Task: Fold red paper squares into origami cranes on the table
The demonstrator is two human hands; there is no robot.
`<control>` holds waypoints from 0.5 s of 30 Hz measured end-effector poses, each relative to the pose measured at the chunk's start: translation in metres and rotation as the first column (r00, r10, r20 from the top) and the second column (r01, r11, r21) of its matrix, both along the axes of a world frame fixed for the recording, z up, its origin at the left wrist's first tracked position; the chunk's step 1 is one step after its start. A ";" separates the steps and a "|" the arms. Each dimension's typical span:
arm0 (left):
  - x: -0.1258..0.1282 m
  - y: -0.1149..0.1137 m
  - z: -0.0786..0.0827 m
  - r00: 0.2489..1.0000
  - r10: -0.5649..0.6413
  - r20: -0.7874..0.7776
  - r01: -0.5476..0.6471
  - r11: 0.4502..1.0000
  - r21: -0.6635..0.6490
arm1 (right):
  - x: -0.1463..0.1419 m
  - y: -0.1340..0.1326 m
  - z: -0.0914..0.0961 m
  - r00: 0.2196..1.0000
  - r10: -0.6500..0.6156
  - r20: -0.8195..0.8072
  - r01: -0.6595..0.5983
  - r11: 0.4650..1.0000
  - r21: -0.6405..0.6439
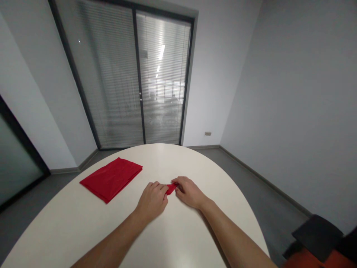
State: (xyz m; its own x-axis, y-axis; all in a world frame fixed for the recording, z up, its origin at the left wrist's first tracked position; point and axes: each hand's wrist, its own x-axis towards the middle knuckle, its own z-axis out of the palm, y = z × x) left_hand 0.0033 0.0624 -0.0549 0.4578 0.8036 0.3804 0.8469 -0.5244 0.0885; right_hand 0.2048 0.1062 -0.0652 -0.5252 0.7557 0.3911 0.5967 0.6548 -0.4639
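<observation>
Between my two hands is a small folded piece of red paper (170,189), low over the white table. My left hand (153,199) grips its left end, the fingers curled and the thumb side toward the paper. At the other end my right hand (189,190) pinches the paper between thumb and fingers. Much of the piece is covered by the fingers, so its full shape is hidden. To the left of my hands lies a flat stack of larger red sheets (113,179), slightly creased, with layered edges along its near right side.
The round white table (156,238) has a curved edge all around. A black and orange chair (318,238) stands at the lower right. Beyond the table are a glass partition with blinds (164,78), a grey wall (301,93) and a wall socket (208,133).
</observation>
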 end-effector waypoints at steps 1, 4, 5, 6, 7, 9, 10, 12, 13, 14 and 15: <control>-0.001 0.001 -0.001 1.000 0.008 0.011 -0.008 1.000 -0.012 | 0.001 0.000 0.000 1.000 -0.007 0.002 0.007 1.000 -0.003; -0.003 0.003 -0.003 0.999 0.021 0.042 -0.019 0.999 -0.043 | 0.003 0.002 0.000 1.000 -0.021 0.010 0.021 1.000 -0.017; -0.003 0.003 -0.003 0.998 0.021 0.054 -0.019 0.999 -0.049 | 0.003 0.002 0.000 1.000 -0.024 0.011 0.025 0.999 -0.023; -0.003 0.003 -0.004 0.998 0.020 0.066 -0.017 0.998 -0.054 | 0.004 0.003 0.000 1.000 -0.026 0.012 0.026 0.999 -0.028; -0.003 0.004 -0.005 0.997 0.019 0.077 -0.015 0.998 -0.057 | 0.004 0.003 0.000 1.000 -0.026 0.013 0.026 0.999 -0.031; -0.003 0.004 -0.006 0.995 0.025 0.097 -0.018 0.998 -0.064 | 0.004 0.003 0.000 1.000 -0.019 0.016 0.019 0.999 -0.033; -0.004 0.004 -0.006 0.994 0.030 0.103 -0.023 0.997 -0.069 | 0.004 0.003 0.001 1.000 -0.014 0.018 0.014 0.999 -0.033; -0.004 0.004 -0.005 0.993 0.042 0.110 -0.033 0.996 -0.083 | 0.003 0.003 0.003 1.000 -0.007 0.025 0.008 0.999 -0.032; -0.005 0.004 -0.005 0.993 0.045 0.113 -0.035 0.995 -0.090 | 0.003 0.002 0.004 1.000 -0.007 0.029 0.008 0.999 -0.033; -0.005 0.004 -0.004 0.992 0.046 0.115 -0.035 0.995 -0.094 | 0.002 0.002 0.005 0.999 -0.009 0.032 0.010 0.999 -0.034; -0.005 0.004 -0.004 0.992 0.043 0.118 -0.032 0.995 -0.095 | 0.002 0.001 0.006 0.999 -0.011 0.034 0.012 0.999 -0.033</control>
State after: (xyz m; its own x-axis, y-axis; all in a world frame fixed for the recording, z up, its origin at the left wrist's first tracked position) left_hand -0.0021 0.0661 -0.0586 0.3823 0.8536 0.3540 0.8460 -0.4773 0.2374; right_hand 0.2066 0.1077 -0.0589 -0.5290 0.7742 0.3475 0.6198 0.6322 -0.4650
